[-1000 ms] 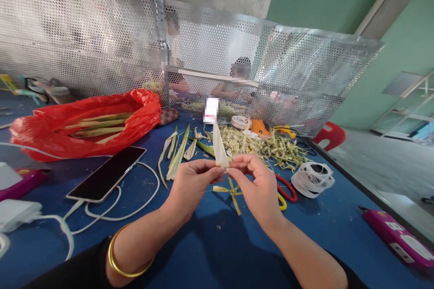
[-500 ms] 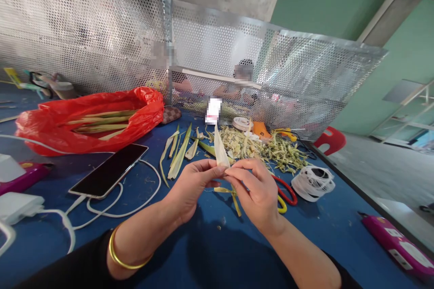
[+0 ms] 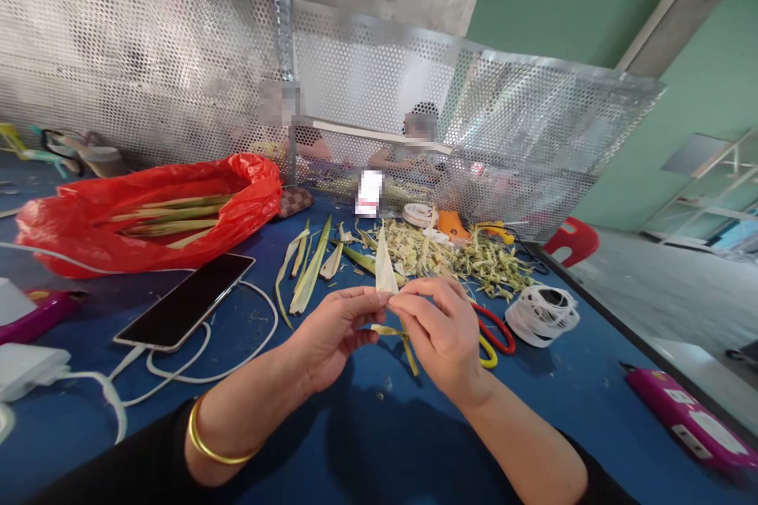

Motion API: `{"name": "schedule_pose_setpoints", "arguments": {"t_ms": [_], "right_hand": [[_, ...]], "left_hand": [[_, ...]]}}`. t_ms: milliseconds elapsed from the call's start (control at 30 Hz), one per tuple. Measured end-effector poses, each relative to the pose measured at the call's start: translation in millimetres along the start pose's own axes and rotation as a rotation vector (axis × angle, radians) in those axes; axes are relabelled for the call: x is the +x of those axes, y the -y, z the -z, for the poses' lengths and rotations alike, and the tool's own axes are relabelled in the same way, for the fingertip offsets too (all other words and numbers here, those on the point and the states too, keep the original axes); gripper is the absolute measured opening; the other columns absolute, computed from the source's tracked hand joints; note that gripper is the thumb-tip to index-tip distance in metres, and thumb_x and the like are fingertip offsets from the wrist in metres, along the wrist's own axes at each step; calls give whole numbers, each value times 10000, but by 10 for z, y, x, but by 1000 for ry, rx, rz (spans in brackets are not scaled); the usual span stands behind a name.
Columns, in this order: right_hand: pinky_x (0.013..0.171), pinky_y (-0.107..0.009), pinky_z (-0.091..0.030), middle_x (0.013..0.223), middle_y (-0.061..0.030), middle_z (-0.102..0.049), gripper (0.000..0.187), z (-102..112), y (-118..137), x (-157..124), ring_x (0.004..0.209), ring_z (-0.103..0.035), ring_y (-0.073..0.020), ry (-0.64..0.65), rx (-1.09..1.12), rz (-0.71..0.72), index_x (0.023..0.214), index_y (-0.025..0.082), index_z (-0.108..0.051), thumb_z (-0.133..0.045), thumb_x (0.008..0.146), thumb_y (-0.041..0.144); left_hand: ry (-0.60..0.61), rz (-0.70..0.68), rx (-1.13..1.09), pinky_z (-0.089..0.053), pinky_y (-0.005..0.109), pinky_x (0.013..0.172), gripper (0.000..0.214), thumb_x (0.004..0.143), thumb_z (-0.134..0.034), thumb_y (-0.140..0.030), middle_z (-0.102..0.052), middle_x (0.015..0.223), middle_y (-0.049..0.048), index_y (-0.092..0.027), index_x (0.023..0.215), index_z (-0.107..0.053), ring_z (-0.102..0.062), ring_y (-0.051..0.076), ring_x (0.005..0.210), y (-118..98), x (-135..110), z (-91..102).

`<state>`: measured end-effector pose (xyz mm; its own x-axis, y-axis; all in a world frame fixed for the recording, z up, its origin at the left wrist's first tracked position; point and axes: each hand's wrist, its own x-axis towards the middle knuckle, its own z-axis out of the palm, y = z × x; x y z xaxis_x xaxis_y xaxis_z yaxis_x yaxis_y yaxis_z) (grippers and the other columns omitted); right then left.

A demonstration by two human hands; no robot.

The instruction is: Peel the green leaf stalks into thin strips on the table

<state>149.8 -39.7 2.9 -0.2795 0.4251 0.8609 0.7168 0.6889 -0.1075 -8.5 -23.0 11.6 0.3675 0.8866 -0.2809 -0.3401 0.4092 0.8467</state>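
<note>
A pale dried leaf [image 3: 385, 268], broad at the base and pointed at the top, stands upright between my hands above the blue table. Thumb and fingers of my left hand [image 3: 337, 335] pinch its lower left edge. My right hand [image 3: 441, 331] is closed on the base from the other side, its fingertips meeting the left thumb. Below the fingers, narrow yellowish leaf strips [image 3: 408, 349] show near the tabletop. Scissors with red and yellow handles [image 3: 494, 330] lie partly hidden behind my right hand. Several loose leaf strips [image 3: 311, 272] rest just beyond my left hand.
On the left, a red plastic bag [image 3: 148, 241] holds long leaves, with a phone [image 3: 186, 301] and white cables before it. Leaf scraps [image 3: 485, 264] are heaped ahead. White tape rolls up [image 3: 542, 317] at right, near a purple device [image 3: 690, 416]. A perforated metal screen [image 3: 373, 71] borders the back.
The view has shifted slightly, so the surroundings sit a little further left. Both hands keep their pinch on the leaf; the left hand's lower fingers have shifted a little.
</note>
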Motion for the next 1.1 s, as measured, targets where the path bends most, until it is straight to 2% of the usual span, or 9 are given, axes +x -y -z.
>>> {"name": "schedule_pose_setpoints", "arguments": {"t_ms": [133, 267, 367, 467, 533, 667, 767, 933, 1100], "right_hand": [[768, -335, -431, 834, -35, -622, 127, -1, 10, 17, 794, -593, -162, 23, 47, -76, 826, 213, -621, -554, 839, 106], [782, -336, -449, 846, -42, -599, 119, -4, 23, 32, 833, -585, -177, 63, 137, -235, 784, 208, -587, -519, 860, 147], [766, -329, -471, 861, -46, -597, 101, -21, 16, 33, 842, -581, -182, 78, 226, -324, 769, 207, -570, -528, 846, 156], [772, -323, -485, 891, -46, -615, 88, -41, 13, 36, 865, -590, -184, 79, 336, -429, 754, 206, -558, -545, 829, 161], [750, -309, -497, 877, -37, -632, 88, -50, 19, 42, 836, -607, -175, 105, 433, -538, 742, 200, -551, -553, 828, 187], [629, -268, -500, 717, 2, -621, 94, -59, 37, 52, 672, -602, -141, 165, 574, -713, 740, 186, -543, -557, 825, 224], [597, -255, -487, 670, 19, -594, 68, -60, 42, 50, 647, -586, -134, 133, 566, -733, 762, 187, -535, -569, 811, 222], [591, -254, -472, 678, 21, -574, 55, -56, 41, 37, 645, -562, -134, 86, 428, -678, 768, 192, -538, -585, 790, 210], [609, -244, -481, 679, 23, -593, 77, -46, 33, 40, 640, -570, -125, 94, 483, -580, 750, 194, -554, -548, 813, 152]], "left_hand": [[19, -103, 57, -413, 178, 556, 150, 672, -725, -288, -582, 685, -1, -148, 693, -676, -525, 92, 666, 17, -4, -6], [-68, -266, 240, -409, 191, 581, 214, 701, -702, -353, -655, 674, 26, -142, 673, -682, -552, 104, 652, 17, -12, -42], [-131, -337, 338, -411, 205, 591, 221, 719, -679, -367, -686, 675, 35, -152, 671, -689, -574, 122, 655, 7, -25, -70], [-145, -379, 397, -419, 214, 598, 201, 718, -675, -355, -702, 685, 38, -165, 660, -699, -596, 139, 671, 0, -34, -87], [-150, -401, 407, -426, 220, 600, 179, 708, -681, -341, -708, 693, 40, -173, 651, -706, -609, 150, 678, 1, -34, -91], [-161, -430, 425, -441, 231, 609, 155, 693, -690, -324, -704, 677, 38, -180, 636, -708, -617, 162, 674, 8, -24, -83], [-136, -426, 447, -448, 233, 637, 158, 708, -677, -326, -707, 697, 40, -178, 666, -713, -624, 168, 704, 16, -20, -74], [-130, -399, 440, -453, 239, 694, 151, 660, -722, -318, -717, 752, 33, -179, 717, -712, -623, 168, 735, 28, -22, -81], [-151, -371, 411, -436, 231, 633, 160, 694, -688, -326, -703, 697, 34, -168, 710, -701, -608, 150, 679, 22, -21, -88]]}}
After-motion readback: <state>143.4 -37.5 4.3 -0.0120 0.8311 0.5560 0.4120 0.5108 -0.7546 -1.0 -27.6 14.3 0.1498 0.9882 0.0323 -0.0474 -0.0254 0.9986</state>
